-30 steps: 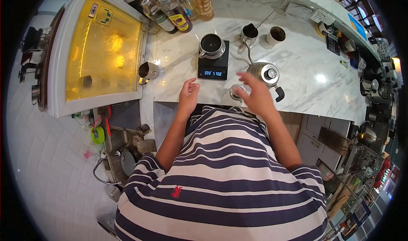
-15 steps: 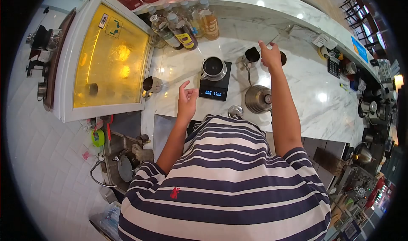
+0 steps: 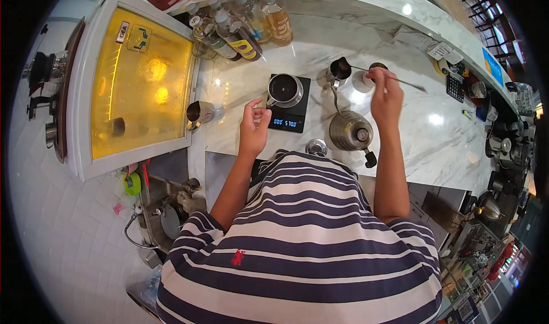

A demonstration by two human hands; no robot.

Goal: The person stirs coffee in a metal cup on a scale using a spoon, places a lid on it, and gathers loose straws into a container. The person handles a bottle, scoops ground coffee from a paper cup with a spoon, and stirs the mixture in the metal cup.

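One long, thin silver metal stirrer (image 3: 410, 85), pinched in the right hand (image 3: 388, 98), one end by the round steel pitcher (image 3: 340, 70) (contact unclear). Left hand (image 3: 254, 131) empty, loosely spread beside flat black digital scale (image 3: 299, 110). Light, steady pinch advisable.

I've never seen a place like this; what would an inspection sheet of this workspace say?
Surface: pale marbled counter.
Job's things: thin metal rod; metal cup, dark inside, on a black scale; upright kettle.
Clutter: bottles at the back, calculator towards the right.
Hands: right hand grips the rod; left hand, loosely curled beside the scale, holds nothing visible.
Cables: nothing seen.
Surroundings: yellow-lit cabinet and white tiles, left.
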